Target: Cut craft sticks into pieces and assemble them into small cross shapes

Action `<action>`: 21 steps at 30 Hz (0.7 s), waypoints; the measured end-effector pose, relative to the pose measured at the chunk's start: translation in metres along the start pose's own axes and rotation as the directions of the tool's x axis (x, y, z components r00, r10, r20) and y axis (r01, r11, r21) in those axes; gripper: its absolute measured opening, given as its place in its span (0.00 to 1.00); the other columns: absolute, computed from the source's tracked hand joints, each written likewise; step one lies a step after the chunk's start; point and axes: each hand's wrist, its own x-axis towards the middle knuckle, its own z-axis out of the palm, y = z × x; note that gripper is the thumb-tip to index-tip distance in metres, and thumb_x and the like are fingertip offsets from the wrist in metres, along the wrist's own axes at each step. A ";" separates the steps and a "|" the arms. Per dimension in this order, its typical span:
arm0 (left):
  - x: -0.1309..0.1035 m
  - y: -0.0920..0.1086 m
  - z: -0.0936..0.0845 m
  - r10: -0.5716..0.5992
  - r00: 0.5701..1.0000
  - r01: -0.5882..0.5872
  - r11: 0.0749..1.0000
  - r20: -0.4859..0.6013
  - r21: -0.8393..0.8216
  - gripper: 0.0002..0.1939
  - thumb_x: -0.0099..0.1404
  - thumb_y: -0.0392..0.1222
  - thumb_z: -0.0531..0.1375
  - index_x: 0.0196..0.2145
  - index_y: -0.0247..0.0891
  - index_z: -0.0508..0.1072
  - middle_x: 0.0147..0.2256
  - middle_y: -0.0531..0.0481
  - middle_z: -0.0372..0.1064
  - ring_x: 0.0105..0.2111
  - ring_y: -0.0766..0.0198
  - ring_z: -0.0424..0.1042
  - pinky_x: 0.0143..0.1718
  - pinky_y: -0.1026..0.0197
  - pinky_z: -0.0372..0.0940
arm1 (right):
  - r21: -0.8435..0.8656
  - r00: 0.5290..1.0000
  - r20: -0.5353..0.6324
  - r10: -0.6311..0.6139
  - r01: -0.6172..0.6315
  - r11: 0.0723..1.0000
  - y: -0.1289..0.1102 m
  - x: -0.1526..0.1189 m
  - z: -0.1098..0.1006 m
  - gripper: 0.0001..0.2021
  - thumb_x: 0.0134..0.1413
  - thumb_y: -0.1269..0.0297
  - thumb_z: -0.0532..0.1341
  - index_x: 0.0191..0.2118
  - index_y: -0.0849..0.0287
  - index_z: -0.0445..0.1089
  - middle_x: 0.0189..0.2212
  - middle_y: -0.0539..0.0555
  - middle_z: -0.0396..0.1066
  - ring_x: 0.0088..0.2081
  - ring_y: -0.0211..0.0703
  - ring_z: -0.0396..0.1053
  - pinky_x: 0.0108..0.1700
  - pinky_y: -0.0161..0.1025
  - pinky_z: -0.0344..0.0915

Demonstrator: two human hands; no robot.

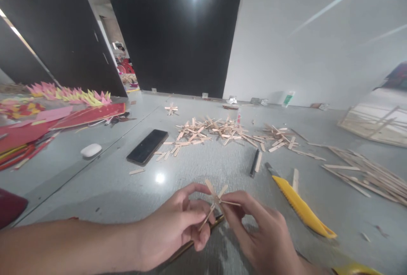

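My left hand and my right hand meet low in the middle of the head view. Between them is a small star of crossed wooden craft sticks. The left fingers are closed around its left side, and one stick slants down among them. My right thumb and forefinger pinch a stick on its right side. A thin dark rod lies beneath the hands, partly hidden by them. Nearest to the right hand, a yellow-handled saw rests on the floor. A black pen lies beyond, beside a loose stick.
Piled craft sticks spread across the grey floor, with longer wooden strips at right. A black phone and a white rounded case lie left. Pink and yellow paper shapes sit farther left. Black panels stand behind.
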 end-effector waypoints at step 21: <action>0.001 0.001 0.001 0.041 0.999 -0.040 0.999 -0.022 0.035 0.22 0.61 0.45 0.73 0.48 0.34 0.75 0.36 0.49 0.73 0.26 0.67 0.75 0.19 0.69 0.69 | 0.195 0.984 0.050 0.173 -0.179 0.964 -0.002 0.001 0.005 0.03 0.67 0.68 0.61 0.44 0.53 0.67 0.32 0.50 0.81 0.30 0.39 0.81 0.32 0.29 0.75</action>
